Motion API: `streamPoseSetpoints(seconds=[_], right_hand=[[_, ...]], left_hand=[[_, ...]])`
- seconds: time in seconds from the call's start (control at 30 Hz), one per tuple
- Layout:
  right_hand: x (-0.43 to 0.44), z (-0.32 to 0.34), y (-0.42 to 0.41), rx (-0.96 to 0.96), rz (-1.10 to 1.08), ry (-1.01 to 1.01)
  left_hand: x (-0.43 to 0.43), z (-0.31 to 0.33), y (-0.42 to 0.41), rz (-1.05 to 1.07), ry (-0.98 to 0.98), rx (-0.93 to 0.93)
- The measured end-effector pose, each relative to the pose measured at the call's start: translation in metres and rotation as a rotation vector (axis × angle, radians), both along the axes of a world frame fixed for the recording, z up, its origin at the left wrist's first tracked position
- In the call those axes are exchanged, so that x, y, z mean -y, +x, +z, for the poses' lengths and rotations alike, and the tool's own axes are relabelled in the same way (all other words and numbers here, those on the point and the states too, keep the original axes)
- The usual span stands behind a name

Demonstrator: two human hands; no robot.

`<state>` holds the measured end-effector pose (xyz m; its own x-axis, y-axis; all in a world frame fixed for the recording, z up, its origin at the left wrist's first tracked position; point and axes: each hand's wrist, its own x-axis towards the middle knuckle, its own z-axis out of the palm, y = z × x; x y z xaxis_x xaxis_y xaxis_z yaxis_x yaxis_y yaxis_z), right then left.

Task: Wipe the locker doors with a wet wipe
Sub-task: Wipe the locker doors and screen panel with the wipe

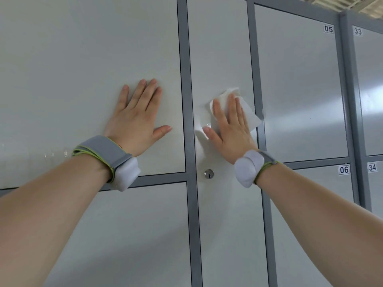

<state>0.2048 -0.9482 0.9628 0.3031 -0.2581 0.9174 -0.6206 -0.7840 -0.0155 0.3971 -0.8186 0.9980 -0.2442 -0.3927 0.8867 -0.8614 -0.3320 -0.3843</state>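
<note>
Mid-frame, the right hand presses the wipe flat-fingered on the narrow door, the left hand flat, holding nothing; most doors likely remain.

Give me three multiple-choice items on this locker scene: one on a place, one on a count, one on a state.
1. The wet wipe lies: A) under the right hand on the narrow middle door B) on the floor C) in a wristband.
2. Readable number labels: A) two B) four C) six.
3. The left hand is: A) a fist B) flat on the wide left door, fingers straight C) turning a key.
Answers: 1 A, white wipe edges show around the fingers. 2 B, they read 05, 06, 33, 34. 3 B, the palm lies against that door.
</note>
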Motion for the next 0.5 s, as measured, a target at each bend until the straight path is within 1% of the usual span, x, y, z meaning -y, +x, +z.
streamPoseSetpoints(seconds=[0.07, 0.17, 0.27, 0.37, 0.5], right_hand=[[-0.006, 0.019, 0.007, 0.078, -0.004, 0.068], [-0.013, 0.038, 0.019, 0.111, 0.004, 0.087], [-0.016, 0.03, 0.028, 0.043, 0.022, 0.024], [-0.018, 0.002, 0.028, -0.061, 0.06, -0.074], [-0.01, -0.028, 0.016, -0.187, 0.068, -0.131]], left_hand=[[0.0, -0.001, 0.0, -0.007, -0.003, -0.006], [0.001, -0.001, 0.001, -0.009, 0.002, -0.007], [0.001, 0.0, 0.002, -0.02, 0.006, -0.005], [0.002, 0.0, 0.003, -0.023, 0.006, 0.002], [0.001, 0.001, 0.002, -0.015, 0.014, 0.003]])
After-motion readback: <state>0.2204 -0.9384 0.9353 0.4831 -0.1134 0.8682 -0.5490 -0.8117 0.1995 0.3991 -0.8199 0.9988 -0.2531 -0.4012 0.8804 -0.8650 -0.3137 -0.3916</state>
